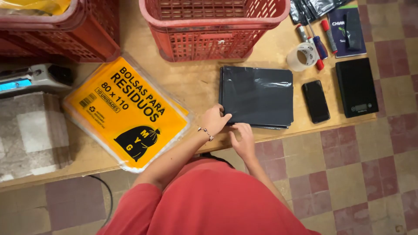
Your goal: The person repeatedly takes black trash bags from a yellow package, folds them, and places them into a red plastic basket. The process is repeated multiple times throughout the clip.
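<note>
A flat stack of folded black plastic bags (pixel 257 95) lies on the wooden table (pixel 198 82) near its front edge. My left hand (pixel 213 119) rests on the stack's near left corner, fingers curled over the edge. Just to its right, my right hand (pixel 242 138) pinches the same near edge with its fingertips. A yellow, clear-wrapped pack of bags (pixel 127 111) lies flat to the left of both hands.
Two red plastic crates (pixel 215 28) (pixel 65 30) stand at the table's back. A tape roll (pixel 302 56), pens, a dark booklet (pixel 347 30), a black phone (pixel 316 101) and a black digital scale (pixel 356 87) sit at the right. A grey device (pixel 35 78) is at the left.
</note>
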